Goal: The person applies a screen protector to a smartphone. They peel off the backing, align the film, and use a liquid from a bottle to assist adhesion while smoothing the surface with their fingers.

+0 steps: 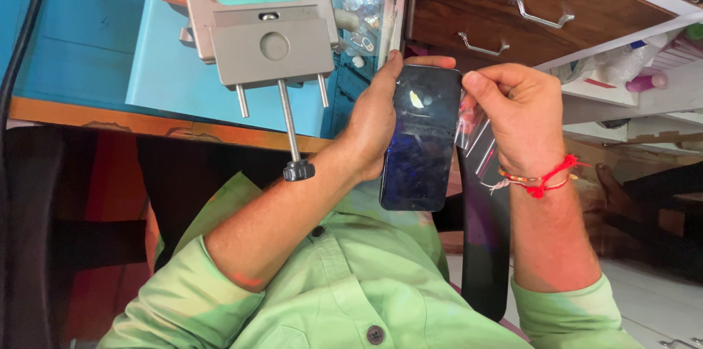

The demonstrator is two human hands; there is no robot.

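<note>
2 hands, left hand and right hand, grip a dark phone, its edges hidden by fingers.

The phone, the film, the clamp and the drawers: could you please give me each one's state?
Phone: screen dark, held upright in left hand.
Clear film: partly peeled, pinched by right hand.
Metal clamp fixture: lying on blue mat, untouched.
Wooden drawers: shut.

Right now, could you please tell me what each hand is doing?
Left hand: closed around the side of the dark phone, holding it.
Right hand: pinching the clear plastic film at the phone's top edge.
</note>
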